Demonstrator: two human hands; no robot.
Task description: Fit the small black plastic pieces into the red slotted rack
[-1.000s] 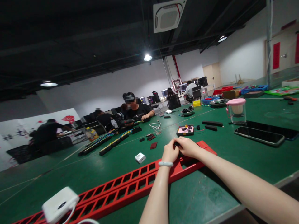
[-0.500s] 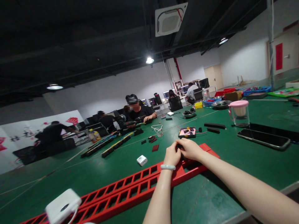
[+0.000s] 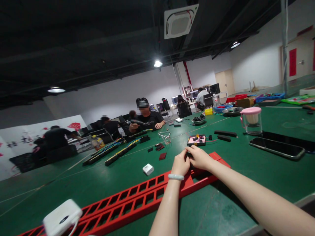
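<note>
Both hands meet over the right end of a long red slotted frame point(image 3: 161, 189) on the table. My left hand point(image 3: 180, 162), with a pale bangle at the wrist, has its fingers curled around a small black part point(image 3: 188, 154). From the other side, the bent fingers of my right hand point(image 3: 199, 158) press against the same part. Most of it is hidden by the fingers, so its kind cannot be made out. Just beyond the hands lies an open black case point(image 3: 196, 140) with a pinkish inside and a red wire.
A white box-shaped device point(image 3: 62, 217) rests on the frame's left end; a white adapter point(image 3: 148, 169) lies behind it. To the right are a phone point(image 3: 277, 147), a pink-lidded cup point(image 3: 252, 121) and black strips point(image 3: 225, 133). Across the table a person point(image 3: 149, 118) holds a dark power tool point(image 3: 136, 122).
My hands stay on the black part at the red frame with hardly any movement. The person across has raised the dark tool off the wired strips. The view has shifted slightly.
</note>
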